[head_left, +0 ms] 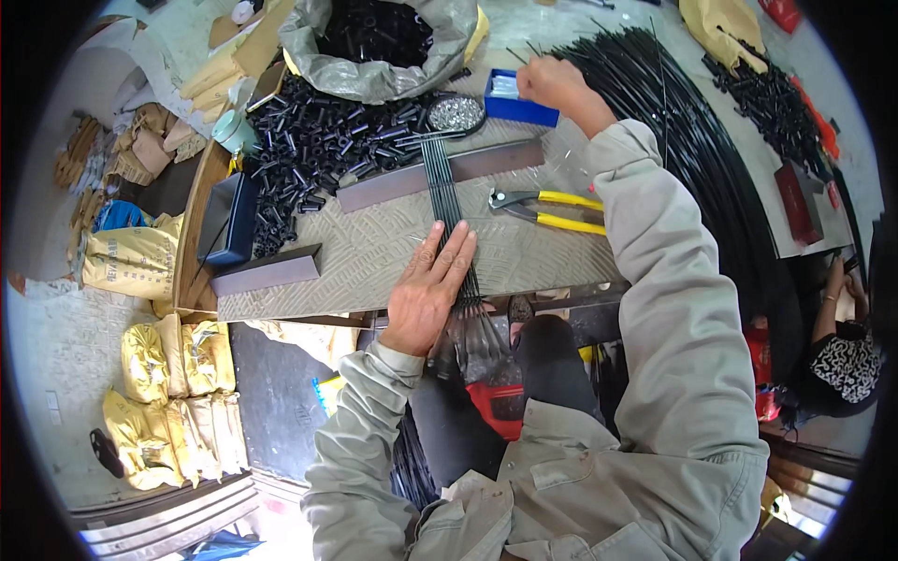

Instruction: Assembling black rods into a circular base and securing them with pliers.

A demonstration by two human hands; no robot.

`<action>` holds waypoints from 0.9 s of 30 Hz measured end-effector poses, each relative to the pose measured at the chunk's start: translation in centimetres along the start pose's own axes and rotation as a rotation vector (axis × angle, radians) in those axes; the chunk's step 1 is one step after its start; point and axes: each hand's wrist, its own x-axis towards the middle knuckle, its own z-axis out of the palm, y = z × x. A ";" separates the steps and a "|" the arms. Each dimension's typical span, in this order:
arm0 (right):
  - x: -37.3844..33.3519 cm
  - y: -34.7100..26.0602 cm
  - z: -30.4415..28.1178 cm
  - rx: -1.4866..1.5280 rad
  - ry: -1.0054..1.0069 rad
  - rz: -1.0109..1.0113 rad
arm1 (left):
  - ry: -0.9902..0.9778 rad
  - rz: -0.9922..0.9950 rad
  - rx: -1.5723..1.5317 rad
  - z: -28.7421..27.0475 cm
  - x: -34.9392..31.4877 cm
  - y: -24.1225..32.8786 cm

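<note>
Rods (442, 192) lie under flat left hand (423, 301); right hand (554, 86) seemingly curled.

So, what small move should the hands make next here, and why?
Probably the right hand should pick up some of the pale contents of the blue box: it appears at that box's right side, while the left hand lies flat on the thin black rods, seemingly steadying them.

Left fingers (453, 250) straight, right arm (666, 245) forward
</note>
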 end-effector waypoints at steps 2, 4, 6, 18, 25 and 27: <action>0.3 0.4 -0.2 0.024 -0.001 -0.076 | 0.021 -0.006 0.022 0.3 -0.3 -0.2; 0.4 0.7 0.2 0.105 -0.028 -0.204 | 0.031 0.010 0.053 0.4 -0.6 -0.3; 0.3 1.7 0.5 0.065 0.063 -0.262 | 0.044 0.017 0.062 0.4 -0.8 -0.2; -18.8 -9.2 -17.0 1.121 0.007 -0.241 | 0.264 0.074 -1.071 -5.9 1.0 3.2; -23.9 -13.1 -17.0 0.566 0.599 -0.523 | 0.205 -0.041 -1.300 -12.5 1.9 5.9; -23.7 -13.2 -16.1 0.537 0.669 -0.506 | 0.224 -0.055 -1.265 -12.8 1.9 6.0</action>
